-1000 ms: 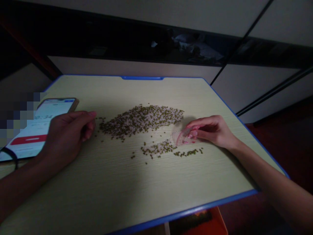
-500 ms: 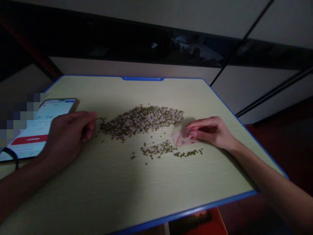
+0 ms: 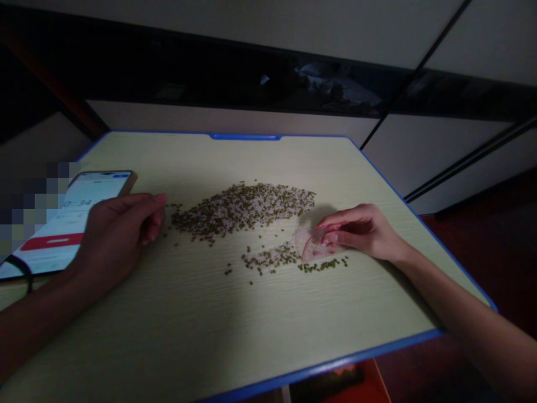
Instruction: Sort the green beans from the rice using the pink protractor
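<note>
A mixed heap of small green beans and pale rice-like grains (image 3: 247,207) lies mid-table. Nearer to me is a smaller mixed patch (image 3: 271,256), with a short row of green beans (image 3: 323,265) to its right. My right hand (image 3: 363,232) pinches a clear plastic protractor-like piece (image 3: 312,246) with a curved red edge, its lower edge down by the small patch and the bean row. My left hand (image 3: 126,226) is closed with its fingers curled, beside the left end of the heap and partly over a phone (image 3: 62,224). No held object shows in it.
The pale wood-grain table (image 3: 168,336) has a blue rim. Behind it stand light cabinet panels with a dark glossy band (image 3: 210,78). A black cord (image 3: 25,268) crosses the phone's near corner. Something orange (image 3: 369,380) shows below the front edge.
My right hand and the clear piece have shifted slightly toward me, closer to the bean row. My left hand stays put. The heap looks the same.
</note>
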{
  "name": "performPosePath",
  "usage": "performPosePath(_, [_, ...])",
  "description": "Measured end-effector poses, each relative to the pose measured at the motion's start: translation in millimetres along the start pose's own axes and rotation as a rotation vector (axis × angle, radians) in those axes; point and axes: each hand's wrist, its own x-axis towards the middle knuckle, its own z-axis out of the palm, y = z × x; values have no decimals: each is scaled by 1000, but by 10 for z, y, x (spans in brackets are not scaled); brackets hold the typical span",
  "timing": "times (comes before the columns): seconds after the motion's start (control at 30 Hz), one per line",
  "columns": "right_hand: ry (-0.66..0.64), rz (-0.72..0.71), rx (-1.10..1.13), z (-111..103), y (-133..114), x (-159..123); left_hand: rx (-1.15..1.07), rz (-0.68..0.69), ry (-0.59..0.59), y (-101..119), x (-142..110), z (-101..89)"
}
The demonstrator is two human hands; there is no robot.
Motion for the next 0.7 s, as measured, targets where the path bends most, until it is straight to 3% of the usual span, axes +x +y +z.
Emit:
performPosePath(0.27, [82,26,35,1,1,6,18,-42,24,57,-30,30])
performPosePath(0.7, [63,-13,-2,50,22,3,25,-1,9,22,-4,26])
